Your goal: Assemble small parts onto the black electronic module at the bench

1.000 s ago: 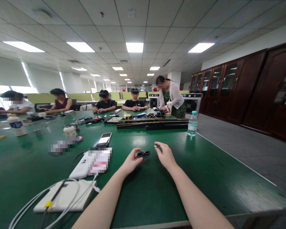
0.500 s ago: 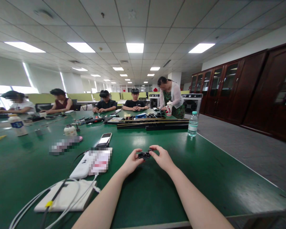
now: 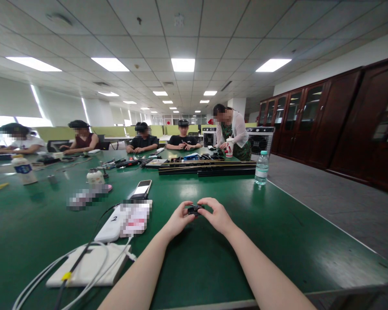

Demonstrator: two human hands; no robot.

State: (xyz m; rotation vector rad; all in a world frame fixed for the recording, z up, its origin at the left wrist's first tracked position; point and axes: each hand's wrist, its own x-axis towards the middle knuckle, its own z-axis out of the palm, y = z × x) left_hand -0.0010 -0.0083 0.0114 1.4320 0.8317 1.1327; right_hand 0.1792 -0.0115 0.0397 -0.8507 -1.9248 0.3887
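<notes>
Over at the near end of the long green bench [image 3: 278,224], both of the person's hands are pinched in on one tiny black part [image 3: 194,210], holding it just above the surface between them. Left hand [image 3: 177,221] has its fingertips closed on the left end, right hand [image 3: 217,215] is curled over the top and right end, so most of the piece is hidden and I honestly can't tell what it is beyond small, dark and hard-looking. My guess is it weighs next to nothing and is stiff plastic or metal, the kind of thing that pops out of your fingers if you squeeze wrong, so gripping it by the two ends with fingertips like this looks about right. Off to the left there's a white power bank [image 3: 111,228] with cables [image 3: 51,269] running over a white pad [image 3: 87,265], and a phone [image 3: 141,189] lying flat a bit further back. A water bottle [image 3: 261,167] stands well off to the right, near long black rails [image 3: 210,168]. Other people sit round the far side.
</notes>
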